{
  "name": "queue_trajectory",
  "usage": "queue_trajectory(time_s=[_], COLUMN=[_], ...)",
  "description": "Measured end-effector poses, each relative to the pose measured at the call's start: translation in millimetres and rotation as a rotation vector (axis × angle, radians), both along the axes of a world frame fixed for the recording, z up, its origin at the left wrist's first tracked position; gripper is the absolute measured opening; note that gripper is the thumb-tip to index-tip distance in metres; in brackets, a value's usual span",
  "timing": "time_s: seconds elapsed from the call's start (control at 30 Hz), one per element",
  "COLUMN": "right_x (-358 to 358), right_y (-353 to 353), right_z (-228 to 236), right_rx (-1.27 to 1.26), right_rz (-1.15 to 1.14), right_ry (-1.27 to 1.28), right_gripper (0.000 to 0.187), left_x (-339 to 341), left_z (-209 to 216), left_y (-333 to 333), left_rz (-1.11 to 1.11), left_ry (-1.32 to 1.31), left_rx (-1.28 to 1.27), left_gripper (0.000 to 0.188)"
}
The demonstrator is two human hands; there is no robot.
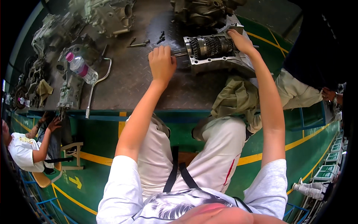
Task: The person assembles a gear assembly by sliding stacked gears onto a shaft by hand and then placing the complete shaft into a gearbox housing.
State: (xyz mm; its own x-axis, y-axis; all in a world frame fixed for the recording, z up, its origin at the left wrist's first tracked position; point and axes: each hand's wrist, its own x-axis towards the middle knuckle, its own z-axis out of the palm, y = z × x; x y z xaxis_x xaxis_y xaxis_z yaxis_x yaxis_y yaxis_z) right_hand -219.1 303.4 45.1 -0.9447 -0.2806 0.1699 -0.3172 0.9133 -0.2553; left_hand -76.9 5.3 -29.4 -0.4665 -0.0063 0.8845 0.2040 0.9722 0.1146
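An open metal gearbox housing [209, 64] lies on the steel-topped bench, its flange edged with bolt holes. Inside it sits a row of dark toothed gears [210, 46] on a gear shaft [179, 52] that sticks out to the left. My left hand [162, 64] is closed around the outer end of this shaft. At the opposite end my right hand [242, 43] reaches over the housing, fingers bent down at the right end of the gears; the fingertips' exact contact is partly hidden. Several loose bolts [140, 43] lie beyond my left hand.
A bent speed-brace wrench [100, 79] and a pink-capped water bottle [82, 70] lie on the left. Other castings [110, 18] stand farther back. A green cloth [236, 96] hangs at the bench's front edge. A seated person [28, 149] is at left; another stands at right.
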Motion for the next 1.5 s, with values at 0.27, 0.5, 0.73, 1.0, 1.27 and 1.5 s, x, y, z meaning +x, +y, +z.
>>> queue_trajectory(time_s=[0.27,0.5,0.73,1.0,1.27,1.5], right_x=[0.7,12.3,11.0,10.8,11.3,32.7], right_y=[-6.5,-12.1,-10.7,-7.4,-4.3,-40.8], right_z=[1.2,9.8,11.0,9.0,9.5,25.3], right_rx=[-0.028,0.02,-0.002,0.067,0.118,-0.037], right_rz=[-0.06,-0.024,-0.008,0.011,-0.006,0.139], right_ry=[-0.041,-0.055,-0.056,-0.037,-0.011,0.481], right_gripper=[0.054,0.05,0.047,0.046,0.041,0.033], left_x=[-0.7,-4.7,-8.1,-7.1,-8.5,-2.0], left_z=[2.3,4.2,8.5,5.0,2.5,-2.2], left_y=[-2.2,-7.9,-6.5,-8.8,-2.9,-15.4], left_rz=[0.044,0.06,0.087,0.065,0.035,-0.014], left_ry=[-0.168,-0.248,-0.304,-0.287,-0.163,-0.01], left_rx=[0.01,0.013,0.016,0.026,0.028,0.102], left_gripper=[0.021,0.019,0.013,0.02,0.021,0.017])
